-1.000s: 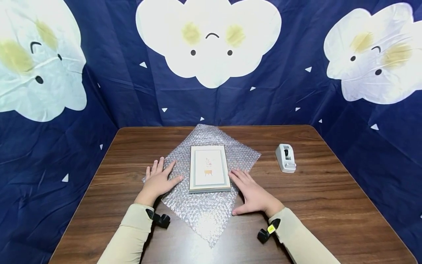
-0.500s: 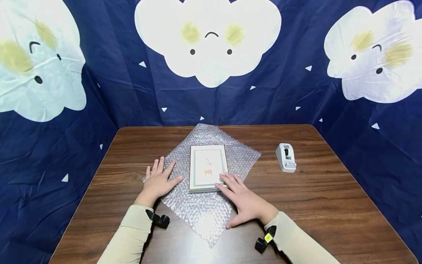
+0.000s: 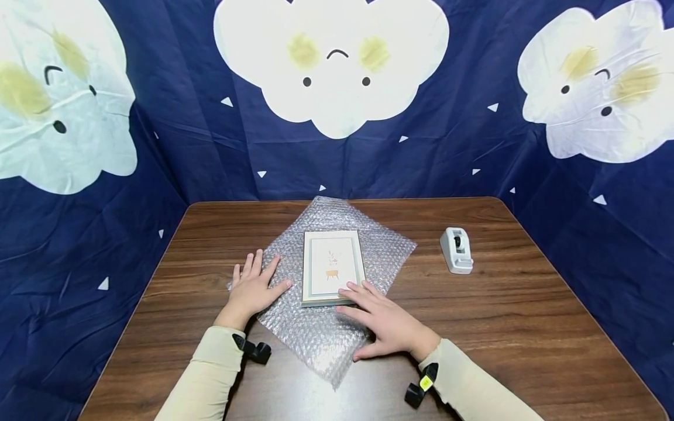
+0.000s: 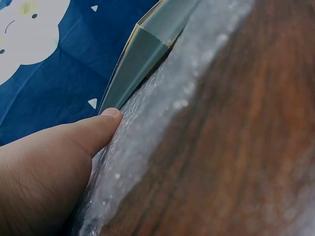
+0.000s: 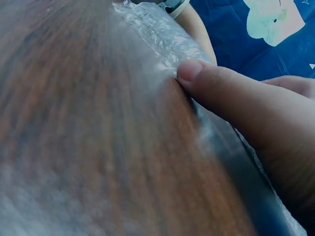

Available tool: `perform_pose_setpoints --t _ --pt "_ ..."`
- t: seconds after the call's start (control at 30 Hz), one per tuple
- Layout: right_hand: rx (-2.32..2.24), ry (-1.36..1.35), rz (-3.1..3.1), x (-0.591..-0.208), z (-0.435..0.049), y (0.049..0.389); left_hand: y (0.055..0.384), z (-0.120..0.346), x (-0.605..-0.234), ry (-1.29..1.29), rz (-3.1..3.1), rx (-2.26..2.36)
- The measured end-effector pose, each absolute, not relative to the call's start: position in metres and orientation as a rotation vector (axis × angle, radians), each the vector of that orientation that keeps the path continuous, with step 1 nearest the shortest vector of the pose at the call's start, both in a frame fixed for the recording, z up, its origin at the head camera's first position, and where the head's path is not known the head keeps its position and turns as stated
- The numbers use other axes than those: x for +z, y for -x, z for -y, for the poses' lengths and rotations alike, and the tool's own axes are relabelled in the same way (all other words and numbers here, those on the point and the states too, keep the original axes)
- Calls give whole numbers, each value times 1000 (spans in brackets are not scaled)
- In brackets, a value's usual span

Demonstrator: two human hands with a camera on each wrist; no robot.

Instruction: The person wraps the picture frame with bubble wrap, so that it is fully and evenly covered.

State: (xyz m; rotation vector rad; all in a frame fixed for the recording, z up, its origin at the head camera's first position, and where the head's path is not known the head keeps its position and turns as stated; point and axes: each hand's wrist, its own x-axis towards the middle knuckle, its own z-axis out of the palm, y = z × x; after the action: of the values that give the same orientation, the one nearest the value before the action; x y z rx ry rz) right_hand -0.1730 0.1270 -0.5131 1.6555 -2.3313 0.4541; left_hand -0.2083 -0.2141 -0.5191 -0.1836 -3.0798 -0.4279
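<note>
A picture frame [image 3: 332,257] with grey-green sides and a small print of a plant on an orange stand lies flat on a sheet of bubble wrap [image 3: 305,327]. My left hand [image 3: 254,295], fingers spread and straight, rests on the sheet's left part, its thumb pointing at the frame but apart from it in the head view. My right hand [image 3: 387,324] reaches over the frame's near right corner with extended fingers; whether they touch it I cannot tell. Its thumb [image 5: 216,83] is at the bubble wrap's edge in the right wrist view.
A white tape dispenser [image 3: 456,251] stands on the wooden table [image 3: 516,316] to the right. Dark blue cloth [image 3: 368,169] with white clouds hangs behind the table and at both sides. Each wrist wears a small black camera [image 3: 258,352].
My right hand has moved left and toward me, from beside the frame's right edge to over its near right corner. The left hand stays in place.
</note>
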Motion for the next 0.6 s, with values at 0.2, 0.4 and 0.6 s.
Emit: perform_pose_setpoints --t 0.2,0.4,0.6 --pt "440 -1689 2253 -508 -131 177 208 214 -519 187 3065 -430" --pt "437 -1705 2192 -505 -136 181 208 215 -521 181 3054 -424" --pt "499 -1747 2068 -504 -136 183 208 215 -521 192 3051 -424"
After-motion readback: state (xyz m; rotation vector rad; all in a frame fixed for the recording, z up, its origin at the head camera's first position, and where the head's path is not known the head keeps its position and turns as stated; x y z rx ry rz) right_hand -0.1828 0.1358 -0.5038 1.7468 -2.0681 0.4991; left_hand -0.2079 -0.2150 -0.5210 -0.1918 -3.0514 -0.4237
